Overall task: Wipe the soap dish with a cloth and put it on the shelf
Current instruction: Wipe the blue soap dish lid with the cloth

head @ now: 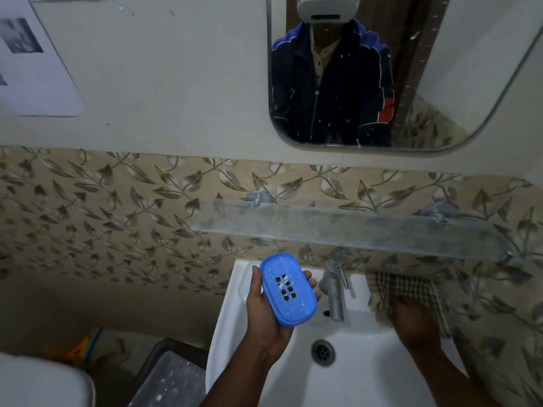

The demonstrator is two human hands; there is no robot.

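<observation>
Left hand (266, 312) grips the blue soap dish (288, 290) over the sink's (367, 377) left rim, thumb on one long edge, fingertips curled round the other, slotted face toward camera. Right hand (411, 321), blurred, lies on the checked cloth (408, 289) at the sink's right back corner; grip cannot be told. Glass shelf (352, 227) above the tap (335, 289).

The right hand (411, 321) at four o'clock is motion-blurred on the checked cloth (405, 292); its grip is unclear. Frame edges crop both forearms.
</observation>
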